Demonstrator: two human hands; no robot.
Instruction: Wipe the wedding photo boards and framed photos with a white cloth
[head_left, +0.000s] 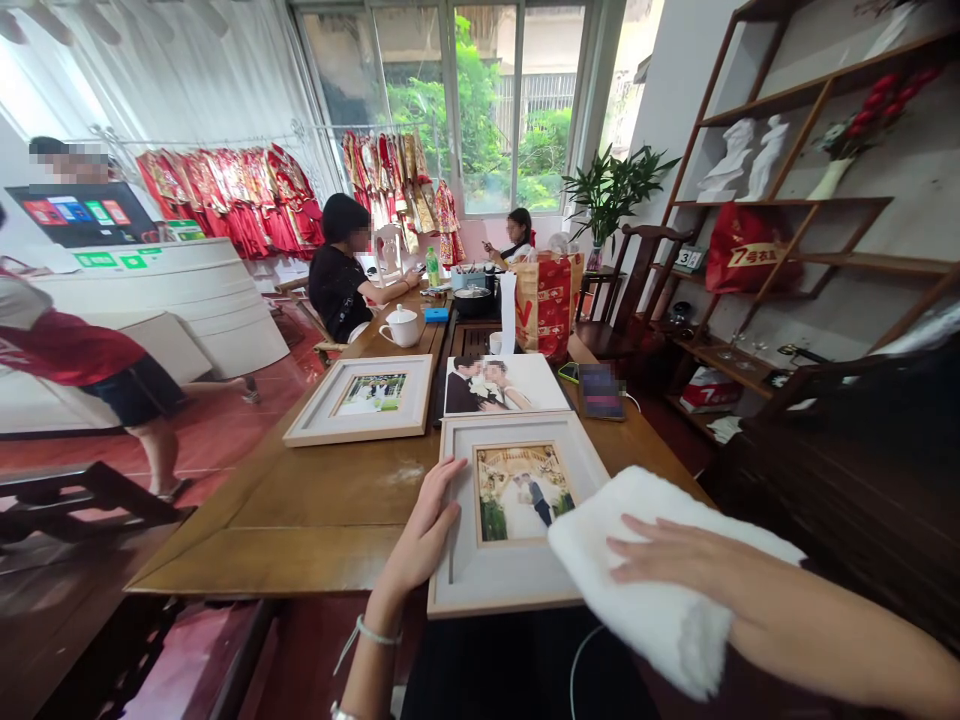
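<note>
A light-wood picture frame (442, 560) with a wedding photo (523, 493) lies at the near table edge. My left hand (427, 525) grips its left side, fingers resting over the rim. Over the frame's right side spreads a white towel (630, 500). My right hand (675, 560) holds this towel from above, its fingers extended across the cloth and its thumb out of sight. Behind the frame lies a wedding photo print (536, 390) without a border. A second framed photo (360, 400) rests to the left.
The wooden table (322, 520) also carries a white teapot (401, 326), a red paper bag (547, 305), a tablet (601, 392) and a black pot (474, 300). Two people sit at its far end. Someone leans at the left by a white counter (225, 290). Shelves (810, 205) stand right.
</note>
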